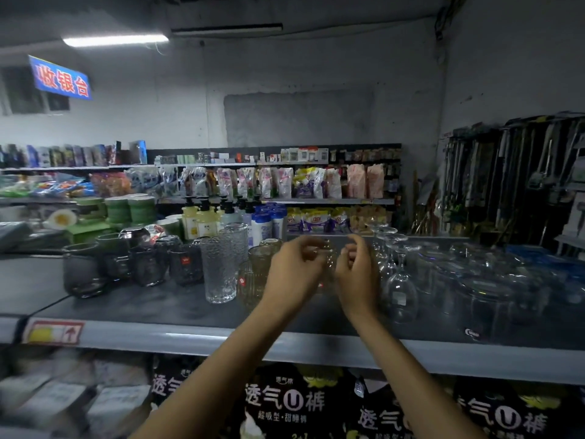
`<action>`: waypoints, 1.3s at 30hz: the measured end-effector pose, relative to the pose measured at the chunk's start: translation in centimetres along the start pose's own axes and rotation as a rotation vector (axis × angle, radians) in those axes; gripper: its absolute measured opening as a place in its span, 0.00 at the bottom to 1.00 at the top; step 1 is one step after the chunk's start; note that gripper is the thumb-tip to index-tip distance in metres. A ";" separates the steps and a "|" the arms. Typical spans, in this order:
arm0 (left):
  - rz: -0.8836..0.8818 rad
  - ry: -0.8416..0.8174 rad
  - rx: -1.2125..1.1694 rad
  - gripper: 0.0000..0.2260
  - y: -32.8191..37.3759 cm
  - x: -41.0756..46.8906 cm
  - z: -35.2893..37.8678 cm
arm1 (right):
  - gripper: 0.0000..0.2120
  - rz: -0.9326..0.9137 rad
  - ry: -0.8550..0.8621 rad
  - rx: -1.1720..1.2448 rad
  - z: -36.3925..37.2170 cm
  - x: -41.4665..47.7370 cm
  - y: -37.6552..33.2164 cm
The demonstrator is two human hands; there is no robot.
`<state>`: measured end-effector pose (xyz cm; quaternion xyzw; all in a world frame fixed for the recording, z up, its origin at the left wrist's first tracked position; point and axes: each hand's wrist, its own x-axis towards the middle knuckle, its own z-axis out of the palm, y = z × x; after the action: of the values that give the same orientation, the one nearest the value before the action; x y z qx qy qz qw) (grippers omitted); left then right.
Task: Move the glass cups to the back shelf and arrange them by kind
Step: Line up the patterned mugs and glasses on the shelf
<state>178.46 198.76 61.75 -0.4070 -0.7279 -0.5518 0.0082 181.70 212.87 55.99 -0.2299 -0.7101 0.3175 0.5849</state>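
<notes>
Since the cups on the shelf [158, 312] stand in runs by kind, with smoky dark tumblers [82, 270] at the left, hammered clear tumblers [218, 274] next, ribbed greenish cups [258, 259] beside those, and wine glasses [400, 280] stood on their rims before the plain clear mugs [484, 305] at the right, the gap between the greenish cups and the wine glasses looks like the slot now being filled. Over that gap the left grip [294, 270] has its fingers curled round a small clear glass [327, 259], low near the shelf. The right grip [357, 270] sits just beside the glass with fingers bent, probably to steady or square it. Blur hides whether it touches the glass.
</notes>
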 end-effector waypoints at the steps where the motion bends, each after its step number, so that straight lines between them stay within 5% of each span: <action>1: 0.075 0.061 0.109 0.09 -0.4 -0.7 -1.6 | 0.12 -0.052 -0.071 0.027 -0.2 -0.7 -1.2; 3: 0.150 0.143 0.364 0.12 -2.2 -1.4 -4.5 | 0.10 -0.088 -0.317 0.094 0.0 -2.2 -4.1; 6: 0.104 0.084 0.703 0.19 -4.7 -1.8 -7.3 | 0.24 0.063 -0.678 0.162 1.9 -4.5 -6.4; 8: 0.048 0.008 0.854 0.22 -6.2 -1.4 -7.8 | 0.26 0.131 -0.710 0.084 3.8 -5.6 -6.1; 10: 0.029 -0.021 0.856 0.19 -7.3 -1.0 -7.8 | 0.12 0.163 -0.632 -0.028 4.9 -6.2 -5.5; 15: 0.002 0.023 0.628 0.08 -8.2 -0.3 -7.9 | 0.16 0.105 -0.555 -0.012 4.3 -6.5 -5.3; 20: -0.097 0.086 0.118 0.09 -7.6 -1.3 -8.3 | 0.03 0.102 -0.519 0.174 2.6 -6.1 -7.3; 24: -0.348 0.154 -0.567 0.04 -6.5 -3.2 -8.1 | 0.15 0.157 -0.499 0.345 -0.2 -5.4 -9.2; 28: -0.607 0.005 -1.060 0.07 -4.7 -4.5 -7.3 | 0.35 0.126 -0.599 0.245 -2.0 -5.5 -8.9; 34: -0.689 -0.151 -1.070 0.09 -3.0 -5.6 -5.2 | 0.38 0.164 -0.519 0.345 -3.6 -6.5 -6.9; 36: -0.679 -0.236 -0.973 0.12 -3.2 -5.9 -5.1 | 0.37 0.208 -0.495 0.335 -4.4 -6.7 -6.2; 39: -0.550 -0.140 -0.664 0.15 -4.1 -6.0 -5.4 | 0.39 0.212 -0.426 0.226 -5.9 -6.2 -5.8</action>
<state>177.64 190.69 57.84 -0.2149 -0.5909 -0.7089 -0.3196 189.01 205.64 56.59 -0.1640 -0.7491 0.4956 0.4079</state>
